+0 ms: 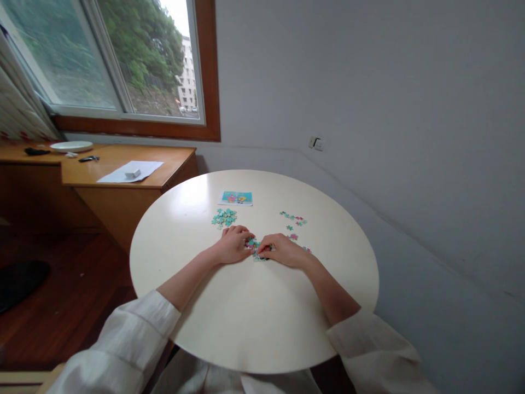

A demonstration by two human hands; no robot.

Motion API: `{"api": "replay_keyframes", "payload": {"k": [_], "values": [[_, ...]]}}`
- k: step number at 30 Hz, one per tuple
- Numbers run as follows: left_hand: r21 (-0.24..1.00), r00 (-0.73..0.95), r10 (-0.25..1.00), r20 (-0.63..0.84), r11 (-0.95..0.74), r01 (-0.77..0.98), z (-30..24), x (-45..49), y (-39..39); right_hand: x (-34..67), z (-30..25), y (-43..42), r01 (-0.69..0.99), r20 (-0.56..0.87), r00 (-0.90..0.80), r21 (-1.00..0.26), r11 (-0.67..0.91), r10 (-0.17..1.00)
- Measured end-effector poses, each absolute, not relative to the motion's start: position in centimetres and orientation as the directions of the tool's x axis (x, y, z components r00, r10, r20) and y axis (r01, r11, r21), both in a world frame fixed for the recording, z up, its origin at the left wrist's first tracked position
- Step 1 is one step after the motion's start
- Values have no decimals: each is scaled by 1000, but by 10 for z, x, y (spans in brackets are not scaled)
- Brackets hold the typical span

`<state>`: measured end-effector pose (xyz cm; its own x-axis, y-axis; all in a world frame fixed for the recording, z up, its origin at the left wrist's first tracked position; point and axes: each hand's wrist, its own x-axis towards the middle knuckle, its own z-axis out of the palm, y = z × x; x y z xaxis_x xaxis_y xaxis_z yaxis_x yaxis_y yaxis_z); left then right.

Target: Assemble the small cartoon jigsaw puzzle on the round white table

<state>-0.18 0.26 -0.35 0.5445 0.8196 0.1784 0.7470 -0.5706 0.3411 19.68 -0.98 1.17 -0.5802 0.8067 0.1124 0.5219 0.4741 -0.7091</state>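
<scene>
Both my hands rest on a round cream table (246,317). My left hand (233,244) and my right hand (283,249) have curled fingers that meet over a small cluster of joined puzzle pieces (255,247), pressing on it. A loose heap of teal pieces (223,218) lies just beyond my left hand. Scattered pieces (293,219) lie beyond my right hand. A small reference picture (235,197) lies flat farther back.
A wooden desk (123,180) stands at the left under a window, carrying a sheet of paper (130,171), a white plate (71,146) and small dark items. Grey walls close in behind and to the right, with a socket (315,143).
</scene>
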Motion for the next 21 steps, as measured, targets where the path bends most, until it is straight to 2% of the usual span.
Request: {"api": "replay_keyframes", "payload": {"k": [21], "values": [[341,549,817,178,-574,744,-3,-1,3,195,12,-10,539,118,-569,-694,478,814]]}}
